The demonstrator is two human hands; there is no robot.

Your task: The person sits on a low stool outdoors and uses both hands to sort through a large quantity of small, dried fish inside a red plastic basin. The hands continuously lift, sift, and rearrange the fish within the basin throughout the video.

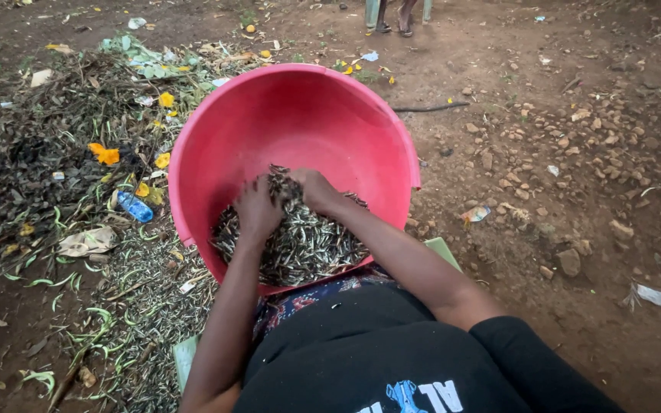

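Looking across the ground from left to right:

Refuse heap: a dark pile of plant waste (47,145) covers the ground on the left, with green pod strips, yellow petals and scraps of paper mixed through it.
Bottle: a small blue plastic bottle (134,206) lies on its side at the edge of the heap, just beside the basin's left wall.
Basin: a large pink plastic basin (300,107) sits on the dirt in front of the person, tipped toward them, its near rim against their lap.
Contents: a mound of small dried silvery fish (300,245) fills the lower, near part of the basin; the upper wall is bare.
Left hand: the left hand (258,208) rests palm-down on the fish, fingers curled into the pile around a small bunch of them.
Right hand: the right hand (315,190) lies just beside the left, nearly touching it, fingers bent down and closed on a clump of fish raised at the top of the mound.
Clothing: a black shirt (376,352) over a patterned cloth (307,298) at the lap.
Wrapper: a crumpled bit of litter (474,215) lies on the soil right of the basin.
Stones: loose brown stones (575,153) are scattered over the red earth on the right.
Far edge: another person's feet (395,19) stand at the top of the view, well apart from the basin.
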